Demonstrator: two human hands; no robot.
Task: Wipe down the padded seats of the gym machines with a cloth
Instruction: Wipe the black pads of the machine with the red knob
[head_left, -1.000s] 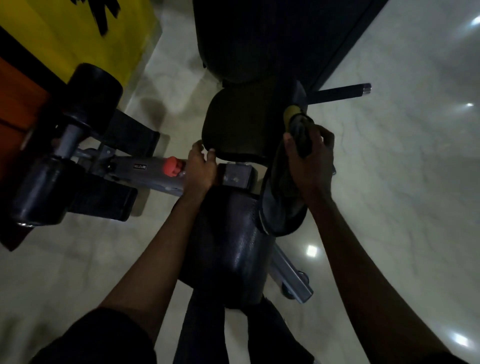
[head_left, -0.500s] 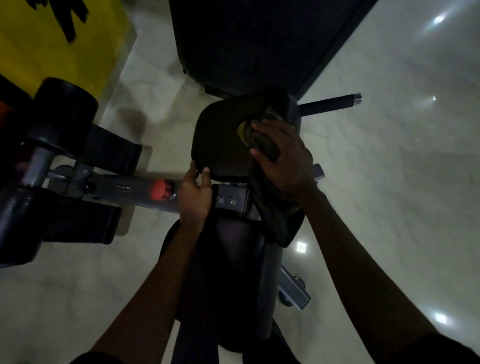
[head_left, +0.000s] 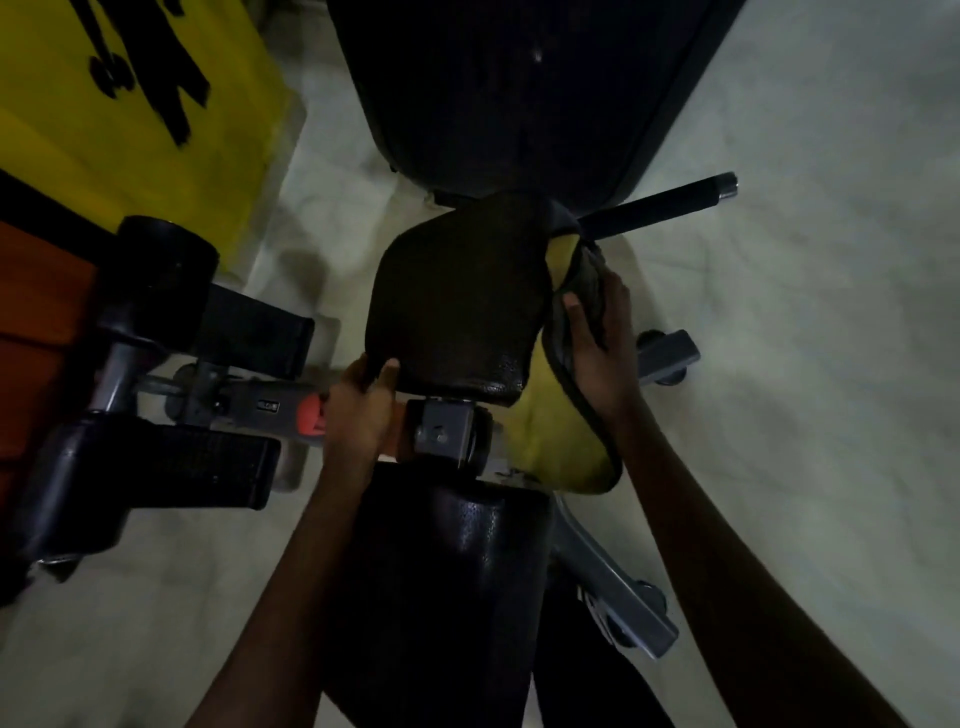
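Left hand (head_left: 358, 410) grips seat pad (head_left: 457, 301) at 7 o'clock corner. Right hand (head_left: 597, 348) holds yellow cloth (head_left: 550, 436) on pad's 3 o'clock side.

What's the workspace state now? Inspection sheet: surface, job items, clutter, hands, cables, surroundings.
Surface: pale glossy floor under the machine.
Job's things: black seat pad; yellow-and-grey cloth hangs down along its right edge; larger near pad below it.
Clutter: nothing seen.
Grippers: left hand grips the seat pad's near-left edge; right hand holds the cloth against the pad's right side.
Cables: nothing seen.
Surroundings: black roller pads on a grey frame, red knob, handle bar, yellow panel, dark backrest.
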